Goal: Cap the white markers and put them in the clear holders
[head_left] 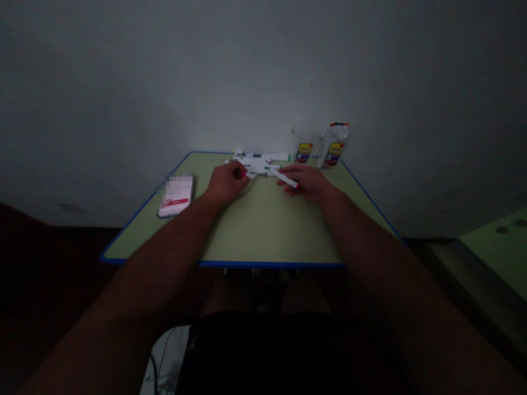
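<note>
My right hand (302,181) holds a white marker (285,178) with a pink end, tilted down toward the right. At the left, my left hand (228,180) is closed on a small pink cap (244,174) between thumb and fingers; a short white piece shows just beside it. Behind both hands, several white markers (257,163) lie in a loose pile near the table's back edge, partly hidden by my fingers.
A phone (177,197) lies on the left of the pale green table (272,236) with a blue rim. At the back right stand a clear case (305,145) and another case (335,147) holding several markers. A wall rises behind.
</note>
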Demonstrator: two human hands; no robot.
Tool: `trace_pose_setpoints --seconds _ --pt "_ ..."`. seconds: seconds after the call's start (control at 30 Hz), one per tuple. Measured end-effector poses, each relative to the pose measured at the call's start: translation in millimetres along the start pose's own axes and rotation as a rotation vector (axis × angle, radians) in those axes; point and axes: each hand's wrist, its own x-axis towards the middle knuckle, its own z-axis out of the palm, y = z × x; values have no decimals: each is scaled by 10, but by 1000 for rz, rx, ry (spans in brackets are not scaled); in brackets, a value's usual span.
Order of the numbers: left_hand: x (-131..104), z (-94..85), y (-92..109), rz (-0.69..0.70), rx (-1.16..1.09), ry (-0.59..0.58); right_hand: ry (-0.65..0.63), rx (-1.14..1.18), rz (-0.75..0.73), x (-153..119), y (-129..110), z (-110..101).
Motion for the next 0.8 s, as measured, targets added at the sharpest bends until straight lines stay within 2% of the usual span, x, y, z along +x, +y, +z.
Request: trace_pose_setpoints --seconds 0.53,0.8 --pt "-11 -17 22 -11 -47 -7 -29 26 -26 -1 34 -14" --pt "-13 -23 31 -25 -43 -11 -21 30 29 -17 6 4"
